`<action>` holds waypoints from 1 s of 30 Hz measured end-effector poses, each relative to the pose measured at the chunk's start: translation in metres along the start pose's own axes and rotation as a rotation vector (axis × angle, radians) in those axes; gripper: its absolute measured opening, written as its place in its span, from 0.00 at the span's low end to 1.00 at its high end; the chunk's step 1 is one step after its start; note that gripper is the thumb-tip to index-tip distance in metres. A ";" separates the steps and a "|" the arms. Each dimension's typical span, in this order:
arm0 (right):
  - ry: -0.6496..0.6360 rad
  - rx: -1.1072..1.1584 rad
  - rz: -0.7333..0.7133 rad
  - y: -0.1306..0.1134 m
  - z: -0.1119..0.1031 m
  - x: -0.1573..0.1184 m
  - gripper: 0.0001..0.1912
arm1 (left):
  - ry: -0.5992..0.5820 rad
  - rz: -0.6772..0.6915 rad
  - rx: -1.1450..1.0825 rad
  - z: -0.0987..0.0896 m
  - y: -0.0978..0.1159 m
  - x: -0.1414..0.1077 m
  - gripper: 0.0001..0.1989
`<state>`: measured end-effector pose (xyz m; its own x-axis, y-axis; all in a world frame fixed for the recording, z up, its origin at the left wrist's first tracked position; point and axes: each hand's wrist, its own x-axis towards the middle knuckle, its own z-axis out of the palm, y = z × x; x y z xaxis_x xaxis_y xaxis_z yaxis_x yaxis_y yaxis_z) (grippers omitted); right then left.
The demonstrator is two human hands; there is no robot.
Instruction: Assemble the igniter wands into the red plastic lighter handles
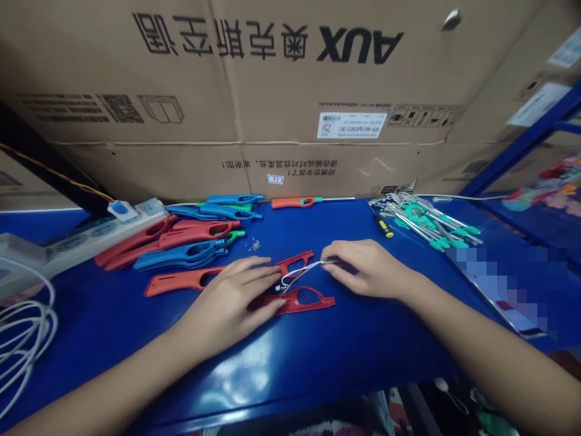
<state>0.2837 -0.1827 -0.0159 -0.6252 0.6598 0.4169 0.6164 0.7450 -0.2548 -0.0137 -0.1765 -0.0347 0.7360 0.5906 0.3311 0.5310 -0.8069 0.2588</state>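
1. Head view: in front of the screwdriver (386, 227), the right hand (365, 266) pinches thin wires (303, 269).
2. Left of the screwdriver, the left hand (233, 295) partly covers two red shells (295, 307); whether it grips them, I cannot tell.

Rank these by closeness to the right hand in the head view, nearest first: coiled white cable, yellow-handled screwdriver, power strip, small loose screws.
From the right hand:
1. Yellow-handled screwdriver, just beyond it.
2. Small loose screws, to its left.
3. Power strip, farther left.
4. Coiled white cable, at the left edge.
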 end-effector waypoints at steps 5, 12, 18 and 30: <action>-0.034 -0.060 -0.064 -0.004 0.001 0.000 0.08 | 0.041 -0.073 -0.175 0.003 0.001 0.000 0.12; -0.102 -0.069 -0.087 -0.008 -0.009 -0.001 0.09 | 0.075 -0.217 -0.411 0.001 0.008 0.002 0.07; -0.132 -0.053 -0.055 -0.009 -0.015 -0.001 0.11 | 0.065 -0.364 -0.680 -0.005 0.009 0.005 0.10; -0.310 0.002 0.068 -0.012 -0.023 -0.002 0.11 | 0.109 -0.379 -0.598 -0.004 0.005 0.006 0.09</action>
<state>0.2888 -0.1952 0.0065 -0.6986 0.7065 0.1134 0.6612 0.6979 -0.2751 -0.0084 -0.1772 -0.0280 0.4839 0.8517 0.2009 0.3973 -0.4184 0.8168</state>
